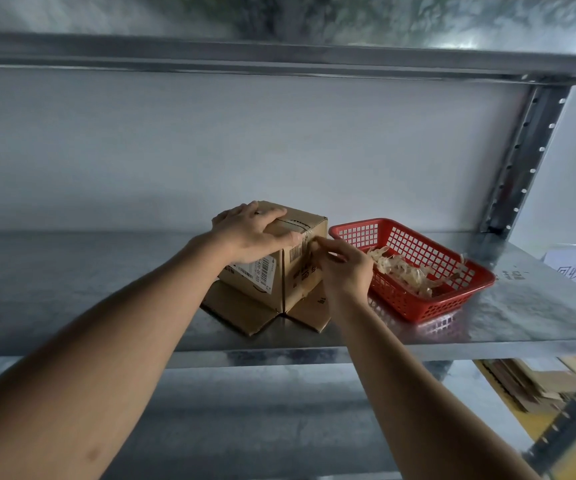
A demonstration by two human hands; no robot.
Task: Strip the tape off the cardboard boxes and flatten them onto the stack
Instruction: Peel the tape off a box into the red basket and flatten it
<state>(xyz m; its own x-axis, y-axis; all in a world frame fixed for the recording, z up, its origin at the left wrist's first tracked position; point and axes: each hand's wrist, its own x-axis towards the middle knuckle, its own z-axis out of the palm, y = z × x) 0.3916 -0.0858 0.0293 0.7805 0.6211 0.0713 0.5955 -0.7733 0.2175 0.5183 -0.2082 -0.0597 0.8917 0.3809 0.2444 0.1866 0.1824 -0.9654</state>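
You are peeling tape off a box on the shelf.

Your left hand (250, 233) is pressing, fingers spread, on the box (279, 258), whose bottom flaps are already splaying on the shelf (508, 306); your right hand (343, 268) is pinching tape (309, 242) at its top edge. Stripped tape is piling in the basket (418, 268) just beside it, crowding your right wrist. Flattening is still waiting; the stack (525, 382) is lying below, to your right.
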